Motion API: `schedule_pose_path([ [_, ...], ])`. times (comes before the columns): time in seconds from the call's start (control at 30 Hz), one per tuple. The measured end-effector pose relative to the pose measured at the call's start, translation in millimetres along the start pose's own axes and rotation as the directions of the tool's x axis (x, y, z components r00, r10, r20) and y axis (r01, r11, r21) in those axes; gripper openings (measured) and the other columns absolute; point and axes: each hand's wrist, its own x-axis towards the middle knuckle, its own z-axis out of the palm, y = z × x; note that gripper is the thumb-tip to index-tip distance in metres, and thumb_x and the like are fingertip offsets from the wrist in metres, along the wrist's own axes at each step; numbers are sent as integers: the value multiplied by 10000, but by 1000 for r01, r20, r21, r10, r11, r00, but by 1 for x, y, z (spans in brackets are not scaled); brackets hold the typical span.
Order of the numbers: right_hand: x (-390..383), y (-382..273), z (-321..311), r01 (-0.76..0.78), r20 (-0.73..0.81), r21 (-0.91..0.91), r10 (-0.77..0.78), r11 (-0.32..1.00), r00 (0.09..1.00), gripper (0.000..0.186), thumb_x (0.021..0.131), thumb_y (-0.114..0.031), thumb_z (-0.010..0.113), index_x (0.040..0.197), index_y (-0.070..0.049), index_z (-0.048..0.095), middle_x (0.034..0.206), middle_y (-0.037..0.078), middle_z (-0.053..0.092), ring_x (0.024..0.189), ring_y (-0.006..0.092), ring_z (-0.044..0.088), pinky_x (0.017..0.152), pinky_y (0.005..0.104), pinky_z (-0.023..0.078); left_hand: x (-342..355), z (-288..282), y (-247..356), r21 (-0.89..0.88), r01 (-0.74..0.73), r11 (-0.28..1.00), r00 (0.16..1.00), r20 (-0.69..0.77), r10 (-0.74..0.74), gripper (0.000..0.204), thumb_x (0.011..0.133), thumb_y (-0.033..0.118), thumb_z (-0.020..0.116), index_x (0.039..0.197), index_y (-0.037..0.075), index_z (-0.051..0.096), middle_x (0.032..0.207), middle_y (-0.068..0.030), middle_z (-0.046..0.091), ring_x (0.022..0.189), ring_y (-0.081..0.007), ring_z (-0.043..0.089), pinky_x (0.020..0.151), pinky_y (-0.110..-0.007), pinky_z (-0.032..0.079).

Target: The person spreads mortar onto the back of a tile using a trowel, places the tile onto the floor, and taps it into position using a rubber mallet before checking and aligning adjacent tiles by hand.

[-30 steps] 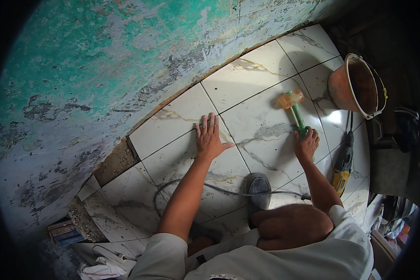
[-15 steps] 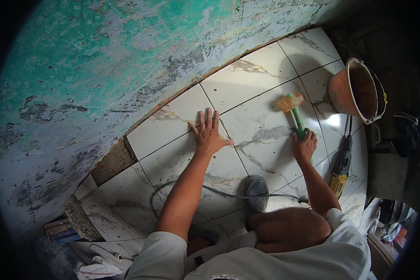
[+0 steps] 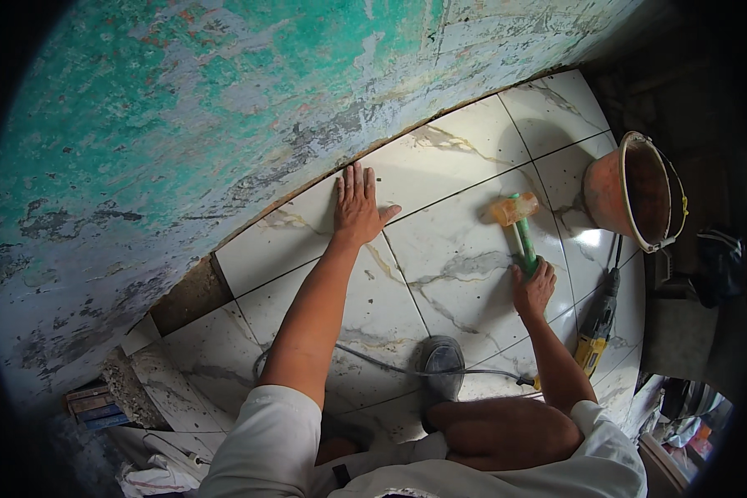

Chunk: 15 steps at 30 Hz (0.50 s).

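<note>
My left hand point(image 3: 358, 212) lies flat on a white marble-patterned floor tile point(image 3: 286, 228), fingers stretched toward the foot of the wall and thumb out to the right. To the right, my right hand point(image 3: 534, 289) is wrapped round the green handle of a mallet point(image 3: 516, 210). Its amber-coloured head points away from me, over a large veined tile point(image 3: 456, 249). From this view I cannot tell whether the head touches the tile. Thin dark joints run between the tiles.
A peeling green and grey wall point(image 3: 224, 108) borders the tiles. An untiled gap point(image 3: 192, 295) shows rough ground at the left. On the right are an orange bucket point(image 3: 610, 195) and a yellow-and-black power tool point(image 3: 596, 324). A cable point(image 3: 390, 365) crosses by my shoe point(image 3: 442, 365).
My left hand has slid farther forward over the tile, closer to the wall, and its fingers have come together. My right hand still grips the mallet, slightly nearer to me. The view has shifted a little.
</note>
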Motion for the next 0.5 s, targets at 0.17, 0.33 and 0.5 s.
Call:
schedule_pose_path([
  [0.17,1,2,1,12,-5,-4,-12,1000,1000,644,871,-385,728,1359,-39,487,1311,194,505,1221,395,476,1031,502,386,2,5,1,-18,-107,994,993,-50,106,993,945,675,473,1573,-36,181,1653,-249,129,1549,-379,85,1254,-516,75],
  [0.33,2,3,0,20,-2,6,-20,1000,1000,637,875,-376,730,1357,-33,493,1290,203,521,1208,398,486,1029,497,390,-17,12,-14,-43,-5,999,996,-89,1,935,969,621,479,1585,-13,175,1666,-199,142,1547,-354,118,1244,-544,86],
  [0.5,2,7,-3,38,-25,19,-37,999,999,633,881,-378,731,1354,-25,503,1272,203,533,1197,401,492,1035,495,388,-89,17,-52,-36,134,990,984,-115,-138,925,951,563,557,1598,25,174,1665,-217,129,1548,-370,101,1228,-576,84],
])
